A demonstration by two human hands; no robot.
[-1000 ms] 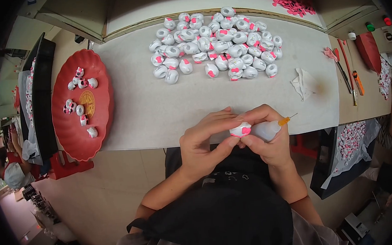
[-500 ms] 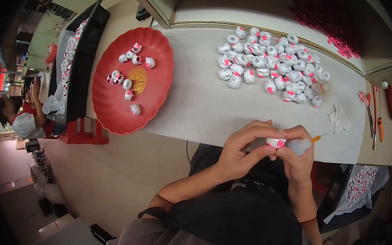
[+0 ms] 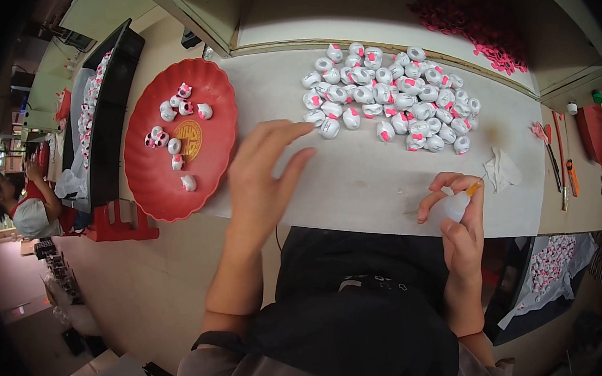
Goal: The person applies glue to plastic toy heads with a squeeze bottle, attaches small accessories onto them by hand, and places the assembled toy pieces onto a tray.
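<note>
My left hand (image 3: 264, 173) is stretched out flat over the white table (image 3: 371, 175), fingers apart and holding nothing, its fingertips close to the near edge of a pile of small white-and-pink figures (image 3: 393, 99). My right hand (image 3: 460, 235) stays at the table's front edge and grips a small translucent squeeze bottle (image 3: 451, 208) with an orange tip. To the left of my left hand stands a red round plate (image 3: 167, 198) holding several of the same figures.
A crumpled white tissue (image 3: 501, 169) lies right of the bottle. Hand tools (image 3: 560, 160) lie at the table's right end. Red scraps (image 3: 471, 15) are heaped at the back. A long black tray (image 3: 102, 133) stands left of the plate, and another person (image 3: 23, 203) sits far left.
Both hands were together on a small white-and-pink figure at the bottle's tip. Now my left hand has let go and reached forward, and the figure is no longer in my hands.
</note>
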